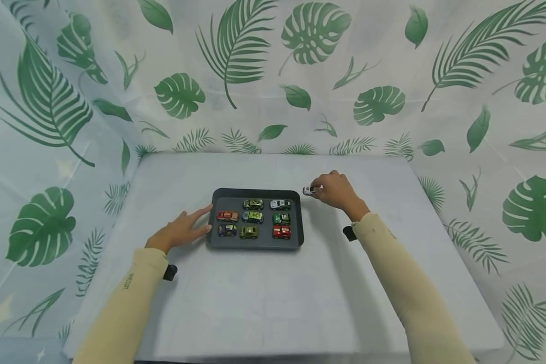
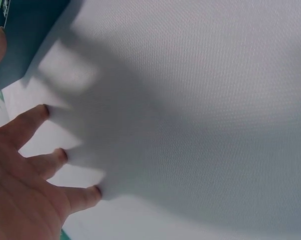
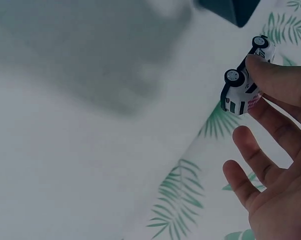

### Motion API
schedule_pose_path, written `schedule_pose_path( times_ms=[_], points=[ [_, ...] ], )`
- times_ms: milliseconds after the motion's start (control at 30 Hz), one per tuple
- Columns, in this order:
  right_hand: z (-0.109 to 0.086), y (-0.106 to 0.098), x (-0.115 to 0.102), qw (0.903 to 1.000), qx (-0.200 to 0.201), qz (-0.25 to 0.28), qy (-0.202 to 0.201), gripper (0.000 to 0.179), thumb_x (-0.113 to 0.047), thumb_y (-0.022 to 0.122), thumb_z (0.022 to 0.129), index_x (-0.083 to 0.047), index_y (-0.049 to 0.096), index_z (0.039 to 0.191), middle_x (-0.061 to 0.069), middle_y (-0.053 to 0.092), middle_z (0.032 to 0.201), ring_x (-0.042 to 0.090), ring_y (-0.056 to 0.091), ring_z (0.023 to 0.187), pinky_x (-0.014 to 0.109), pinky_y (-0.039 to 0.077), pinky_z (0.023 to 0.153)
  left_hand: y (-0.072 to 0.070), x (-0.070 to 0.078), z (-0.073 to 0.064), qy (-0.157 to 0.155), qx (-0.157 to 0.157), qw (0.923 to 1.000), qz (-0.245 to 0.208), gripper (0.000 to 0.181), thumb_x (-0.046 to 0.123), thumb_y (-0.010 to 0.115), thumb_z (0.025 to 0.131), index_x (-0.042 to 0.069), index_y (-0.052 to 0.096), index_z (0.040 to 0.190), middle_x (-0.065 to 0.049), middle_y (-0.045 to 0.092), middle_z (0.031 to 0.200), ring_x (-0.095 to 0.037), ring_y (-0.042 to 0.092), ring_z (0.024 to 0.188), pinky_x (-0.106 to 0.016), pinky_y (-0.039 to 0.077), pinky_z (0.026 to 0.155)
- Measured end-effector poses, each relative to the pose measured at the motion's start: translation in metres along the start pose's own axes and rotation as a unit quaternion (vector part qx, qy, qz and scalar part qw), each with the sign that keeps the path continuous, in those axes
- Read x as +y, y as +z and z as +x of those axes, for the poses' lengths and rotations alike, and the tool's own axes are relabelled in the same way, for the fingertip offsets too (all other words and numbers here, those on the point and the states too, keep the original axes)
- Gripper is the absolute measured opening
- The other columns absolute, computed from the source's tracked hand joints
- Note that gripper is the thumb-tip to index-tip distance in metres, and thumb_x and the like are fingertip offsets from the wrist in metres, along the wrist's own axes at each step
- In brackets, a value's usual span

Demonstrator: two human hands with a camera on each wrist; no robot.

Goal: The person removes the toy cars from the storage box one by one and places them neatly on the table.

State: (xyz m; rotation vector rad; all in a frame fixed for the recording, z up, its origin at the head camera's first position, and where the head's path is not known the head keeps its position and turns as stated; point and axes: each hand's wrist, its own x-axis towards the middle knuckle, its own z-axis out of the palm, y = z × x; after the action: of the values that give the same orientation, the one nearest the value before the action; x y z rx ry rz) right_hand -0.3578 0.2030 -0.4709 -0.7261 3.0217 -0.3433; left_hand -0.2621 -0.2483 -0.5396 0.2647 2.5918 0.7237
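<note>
Head view, cloth: white backdrop (image 1: 316, 121) printed with green leaves, rising beyond the surface's far edge and along both sides.
Surface: white table (image 1: 264, 303), with long near edge across the bottom.
Sleeves: pale yellow, left (image 1: 118, 313) and right (image 1: 405, 283), reaching in over the surface's near edge.
Tray: dark grey tray (image 1: 265, 237), rectangular, nearer the surface's far edge than the near one; long sides running left to right.
Left hand (image 1: 177, 231): spread wide, gripping nothing; thumb and forefinger against the tray's left edge, other three fingers splayed over the surface.
Right hand (image 1: 338, 190): closed to a pinch on one car, between thumb and nearest fingers; two outer fingers loosely bent and clear of it.
Parked cars: eight, all inside the tray, long axes parallel to its long edges; red car (image 1: 281, 232) nearest the near right corner, silver-white car (image 1: 280, 205) nearest the far right.
Held car: white toy car (image 3: 246, 80), just outside the tray's far right corner; long axis roughly left to right in head view, partly hidden by fingers; slanting from upper right to lower left in right wrist view, wheeled side turned leftward. Cannot tell front from rear.
</note>
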Motion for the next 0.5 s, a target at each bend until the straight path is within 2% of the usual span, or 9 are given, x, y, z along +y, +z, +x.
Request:
schedule_pose_path(
  times_ms=[233,500],
  points=[
    [-0.013,0.008,0.012,1.0,0.002,-0.002,-0.002,0.021,-0.006,0.079,0.094,-0.001,0.082,0.114,0.014,0.079,0.107,0.041,0.063,0.099,0.06,0.05,0.084,-0.001,0.0,0.001,-0.011,-0.008,0.9999,0.002,0.072,0.052,0.05,0.112,0.027,0.022,0.173,-0.026,0.02,0.174,-0.06,0.007,0.156,-0.084,0.013,0.116],
    [-0.015,0.024,0.018,0.9994,-0.026,-0.009,0.02,0.022,-0.007,0.078,0.097,-0.004,0.082,0.118,0.013,0.079,0.114,0.04,0.063,0.104,0.062,0.049,0.091,-0.003,0.002,-0.001,-0.008,-0.013,0.9999,0.0,0.07,0.05,0.048,0.113,0.026,0.02,0.174,-0.022,0.02,0.175,-0.061,0.005,0.156,-0.083,0.013,0.116]
  ],
)
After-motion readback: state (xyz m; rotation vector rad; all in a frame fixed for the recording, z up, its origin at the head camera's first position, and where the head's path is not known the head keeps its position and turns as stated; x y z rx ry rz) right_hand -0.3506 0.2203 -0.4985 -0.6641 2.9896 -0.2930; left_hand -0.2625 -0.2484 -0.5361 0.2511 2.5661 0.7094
